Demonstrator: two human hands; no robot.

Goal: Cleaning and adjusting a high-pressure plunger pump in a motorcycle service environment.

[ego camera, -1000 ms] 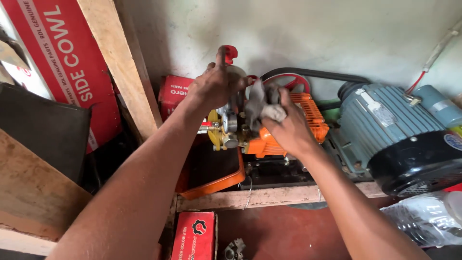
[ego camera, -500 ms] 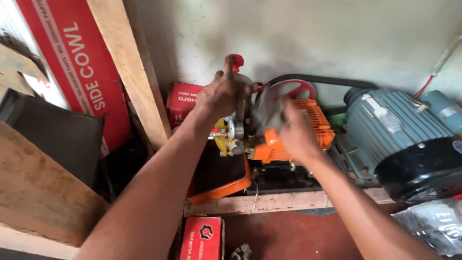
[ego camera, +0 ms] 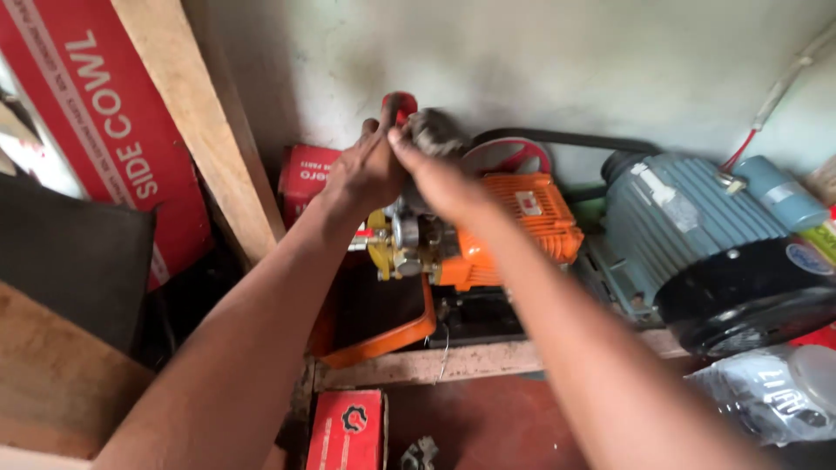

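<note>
Head view, left hand (ego camera: 370, 170): raised over the top of the orange pump, fingers curled shut around a red-tipped part (ego camera: 399, 106) that sticks up from the machine.
Right hand (ego camera: 435, 170): just beside the left and touching it at the fingertips, closed on a grey rag (ego camera: 434, 130) bunched against the pump's top.
Orange pump (ego camera: 514, 226): sits below both hands, near the pale wall; a yellow and silver fitting (ego camera: 396, 244) juts from its left end.
Orange frame (ego camera: 383, 344): curves out from under the pump towards the camera.
Pulley (ego camera: 509, 157): reddish wheel behind the pump, with a black belt (ego camera: 566, 139) running from it to the right.
Grey-blue motor (ego camera: 688, 226): right of the pump, its black end cap facing the camera.
Wooden ledge (ego camera: 418, 365): carries pump and motor along its front edge.
Wooden plank (ego camera: 205, 130): leans against the wall, left of the hands.
Small red box (ego camera: 305, 178): stands between plank and pump, behind the left wrist.
Large red carton (ego camera: 104, 130): far left, tilted, partly behind the plank.
Second red box (ego camera: 348, 431): below the ledge, on the red floor.
Plastic bag (ego camera: 766, 396): lower right, beneath the motor.
</note>
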